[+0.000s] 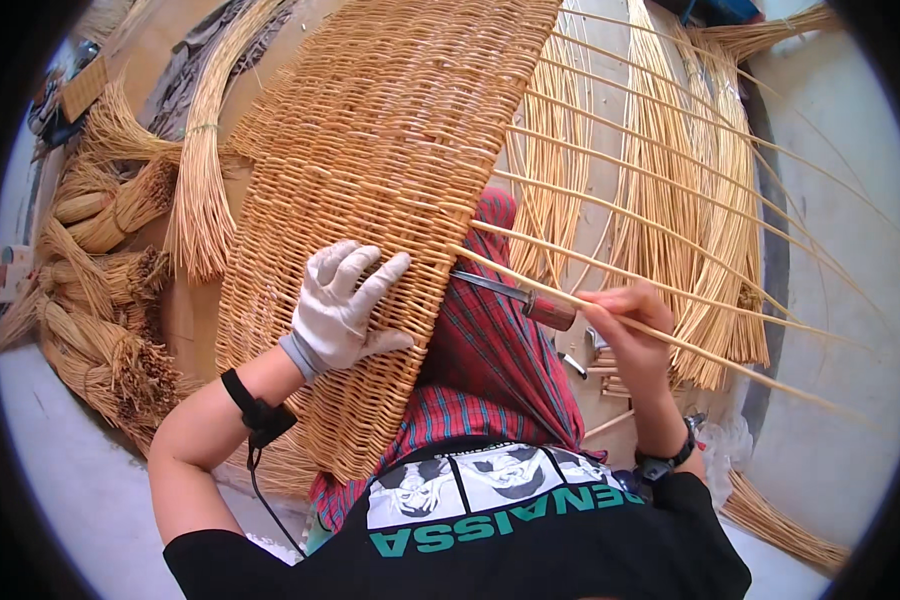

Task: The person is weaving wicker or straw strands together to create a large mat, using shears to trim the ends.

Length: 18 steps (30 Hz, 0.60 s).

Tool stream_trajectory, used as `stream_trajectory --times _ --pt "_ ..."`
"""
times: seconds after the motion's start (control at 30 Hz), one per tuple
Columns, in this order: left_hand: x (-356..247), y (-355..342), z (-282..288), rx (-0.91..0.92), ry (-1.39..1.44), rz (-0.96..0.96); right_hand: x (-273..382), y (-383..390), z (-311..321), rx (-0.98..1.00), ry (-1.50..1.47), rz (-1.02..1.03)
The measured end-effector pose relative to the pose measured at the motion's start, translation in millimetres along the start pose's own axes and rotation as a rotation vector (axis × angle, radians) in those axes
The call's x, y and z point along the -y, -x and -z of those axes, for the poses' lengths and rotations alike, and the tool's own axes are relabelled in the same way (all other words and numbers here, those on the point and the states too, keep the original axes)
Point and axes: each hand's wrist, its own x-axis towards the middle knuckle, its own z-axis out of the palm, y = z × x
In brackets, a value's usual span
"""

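A large woven wicker panel (pixel 380 140) leans across my lap, slanting up and away. My left hand (pixel 338 308), in a white glove, rests on its weave near the right edge, fingers apart and thumb toward that edge. With my bare right hand (pixel 632 322) I pinch a pale wicker rod (pixel 725 360) that sticks out from the same edge. Just beneath this rod, a metal-shafted awl (pixel 549 311) with a reddish-brown handle has its tip at the panel's edge; no hand holds it, and its point is hidden. Other long rods (pixel 620 215) fan out to the right.
Loose bundles of wicker rods (pixel 660 170) lie on the floor to the right, with small tools (pixel 605 365) close by. More tied bundles (pixel 110 330) are heaped at the left, and a long bundle (pixel 202 190) lies beside the panel. A pale wall (pixel 840 270) stands at right.
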Motion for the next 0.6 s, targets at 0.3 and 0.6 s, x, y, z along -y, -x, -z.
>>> stream_trajectory --times 0.3,0.6 --pt "8 -9 -3 0.158 0.11 -0.073 -14 -2 -4 -0.01 -0.116 -0.152" --pt "11 -10 -9 0.136 0.126 -0.086 -5 -43 -38 0.497 0.467 0.074"
